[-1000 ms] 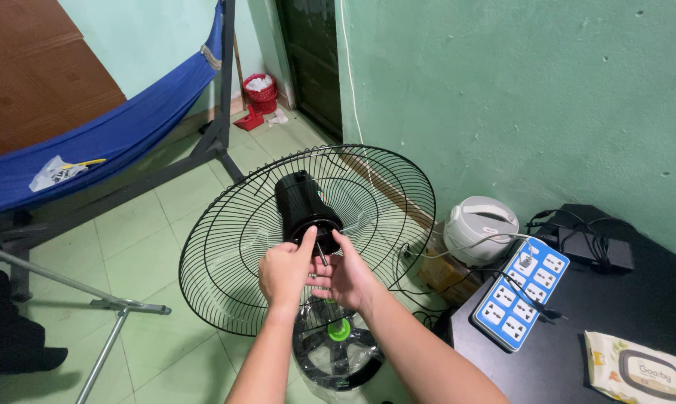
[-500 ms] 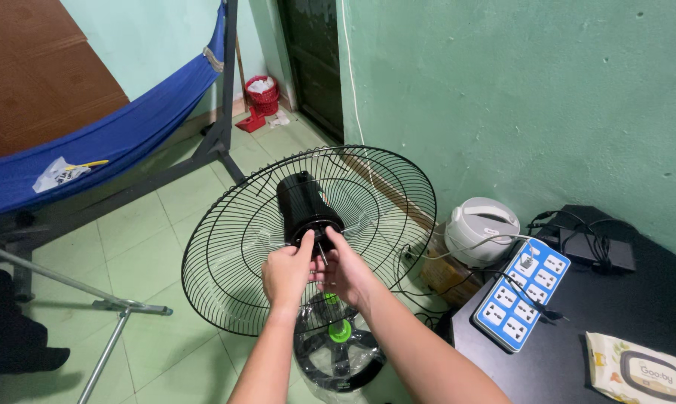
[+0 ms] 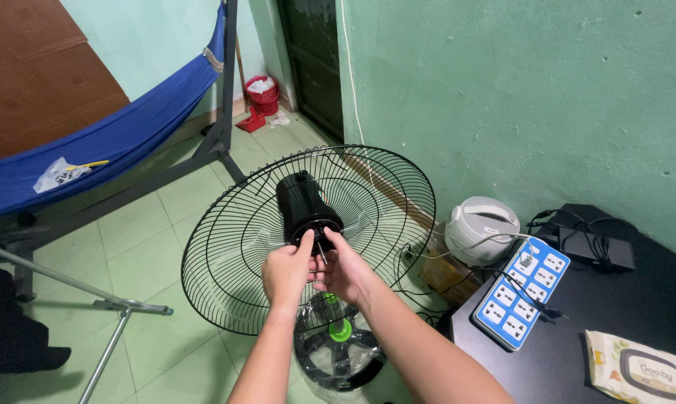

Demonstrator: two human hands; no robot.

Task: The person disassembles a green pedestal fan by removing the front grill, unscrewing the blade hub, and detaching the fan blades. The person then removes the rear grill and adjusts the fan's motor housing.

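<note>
I've got both hands at the fan motor (image 3: 306,206), a black cylinder at the centre of the black wire guard (image 3: 233,247), w/ the thin metal shaft (image 3: 321,253) poking out toward me. The fan head sits low over the green tiled floor (image 3: 139,247), tilted so the guard faces up at me. My left hand (image 3: 285,273) is curled, fingers pinching at the motor's front rim, thumb up against it. My right hand (image 3: 345,273) is half closed, fingertips touching the rim right beside the shaft; can't tell if it actually grips anything small there. The hands touch each other at the thumbs.

Directly below my wrists: the fan's round black base (image 3: 338,359) w/ a green knob (image 3: 340,330), wrapped in clear plastic.

Right of the guard, on the floor by the green wall, a white rice cooker (image 3: 481,228). Further right, a black tabletop (image 3: 577,352) carries a blue-and-white power strip (image 3: 523,292) w/ cables plugged in, a black adapter box (image 3: 592,239) behind it, and a pack of wet wipes (image 3: 641,370) at the near edge.

Left side: a blue hammock (image 3: 113,135) on a dark frame, a grey metal stand (image 3: 106,307) in front of it. Far back, a red basket (image 3: 261,90) by the doorway.
</note>
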